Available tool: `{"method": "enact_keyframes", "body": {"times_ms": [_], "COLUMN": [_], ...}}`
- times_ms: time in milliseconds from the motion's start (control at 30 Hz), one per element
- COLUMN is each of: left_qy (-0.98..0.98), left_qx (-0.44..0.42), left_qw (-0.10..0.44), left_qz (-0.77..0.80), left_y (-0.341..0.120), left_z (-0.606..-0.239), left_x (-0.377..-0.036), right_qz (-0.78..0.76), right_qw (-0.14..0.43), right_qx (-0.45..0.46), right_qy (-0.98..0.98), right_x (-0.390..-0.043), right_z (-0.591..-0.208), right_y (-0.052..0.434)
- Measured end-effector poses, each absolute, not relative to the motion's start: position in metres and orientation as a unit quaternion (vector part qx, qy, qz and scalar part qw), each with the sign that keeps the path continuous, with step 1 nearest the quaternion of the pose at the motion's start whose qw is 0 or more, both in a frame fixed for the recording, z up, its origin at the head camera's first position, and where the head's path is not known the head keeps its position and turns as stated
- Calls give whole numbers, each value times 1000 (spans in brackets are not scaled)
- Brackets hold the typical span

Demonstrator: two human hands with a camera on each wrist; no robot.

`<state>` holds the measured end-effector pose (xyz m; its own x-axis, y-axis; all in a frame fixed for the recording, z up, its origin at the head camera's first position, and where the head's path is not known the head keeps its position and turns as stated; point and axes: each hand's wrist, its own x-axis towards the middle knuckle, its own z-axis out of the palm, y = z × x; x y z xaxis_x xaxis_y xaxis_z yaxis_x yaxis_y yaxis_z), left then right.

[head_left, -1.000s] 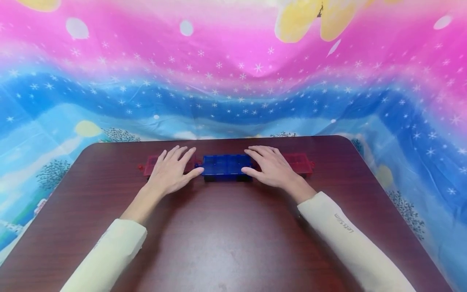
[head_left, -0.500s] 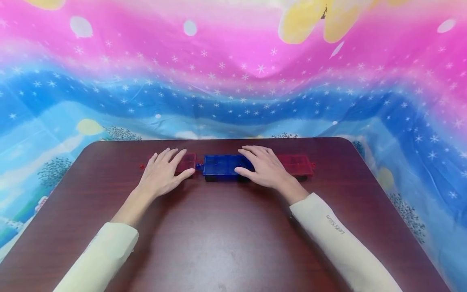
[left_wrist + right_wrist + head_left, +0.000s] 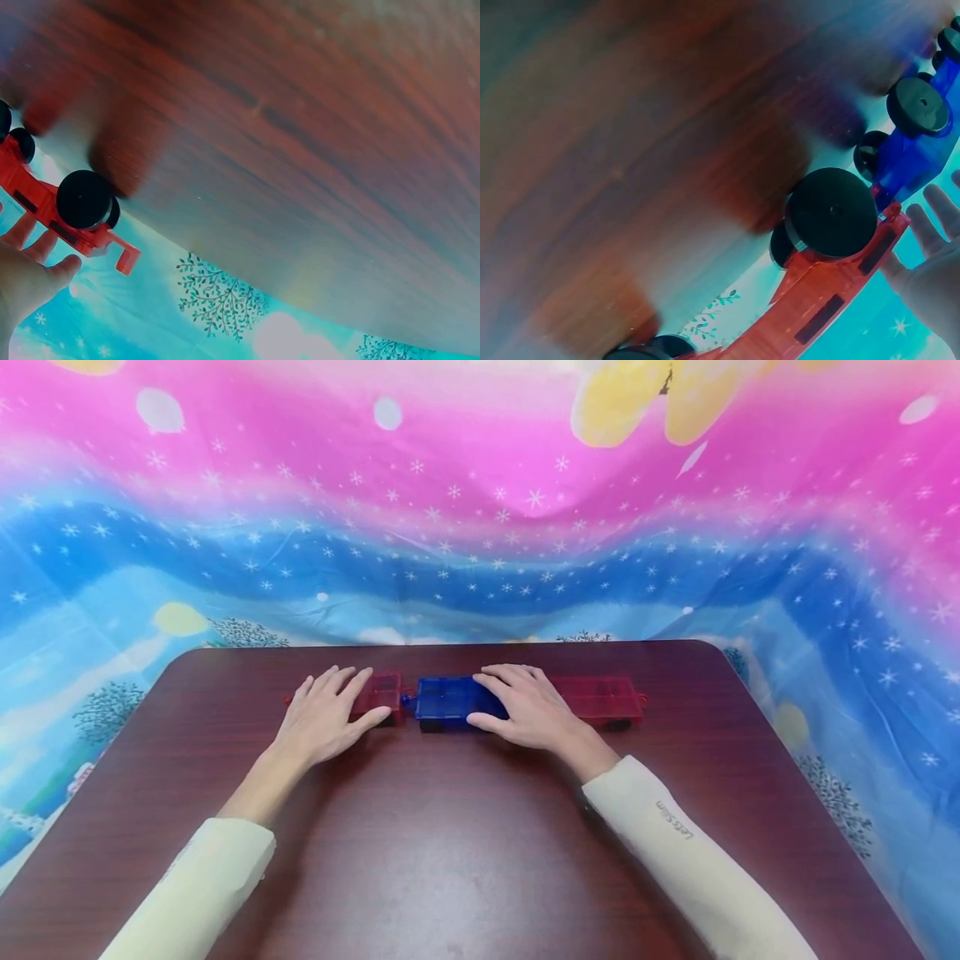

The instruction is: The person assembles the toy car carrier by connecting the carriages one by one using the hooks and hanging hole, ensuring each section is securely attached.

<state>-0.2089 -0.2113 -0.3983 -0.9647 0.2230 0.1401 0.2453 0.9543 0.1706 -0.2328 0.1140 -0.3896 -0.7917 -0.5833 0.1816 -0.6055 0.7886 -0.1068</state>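
1. We see a dark brown table (image 3: 465, 852) with a bright pink and blue cloth (image 3: 480, 527) behind it.
2. On the far part of the table stands a toy train of three flat cars on black wheels. Its long side runs left to right. We cannot tell which end is the front.
3. The right red car (image 3: 600, 697) is joined to the blue car (image 3: 446, 702) in the middle, and the left red car (image 3: 378, 693) sits just beside the blue one.
4. Our left hand (image 3: 322, 722) lies flat on the left red car, fingers straight and a little spread.
5. Our right hand (image 3: 525, 710) lies flat on the blue car and the red car's near end, fingers straight.
6. Both hands have slid left since a second ago, and more of the right red car shows now. We think the train is being rolled to the left.
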Motion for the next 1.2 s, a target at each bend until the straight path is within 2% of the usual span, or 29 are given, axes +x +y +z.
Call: {"method": "enact_keyframes", "body": {"times_ms": [233, 500, 1200], "left_qy": [-988, -989, -990], "left_qx": [-116, -112, -115], "left_qw": [52, 52, 37], "left_qz": [-88, -86, -72], "left_y": [-215, -217, -222], "left_z": [-402, -405, -410], "left_x": [-210, -214, -226], "right_qz": [65, 53, 42], "right_qw": [64, 31, 30], "right_qx": [328, 329, 343], "right_qy": [-940, -942, -938], "right_x": [-234, -231, -236], "right_z": [-391, -391, -393], "right_y": [107, 101, 88]}}
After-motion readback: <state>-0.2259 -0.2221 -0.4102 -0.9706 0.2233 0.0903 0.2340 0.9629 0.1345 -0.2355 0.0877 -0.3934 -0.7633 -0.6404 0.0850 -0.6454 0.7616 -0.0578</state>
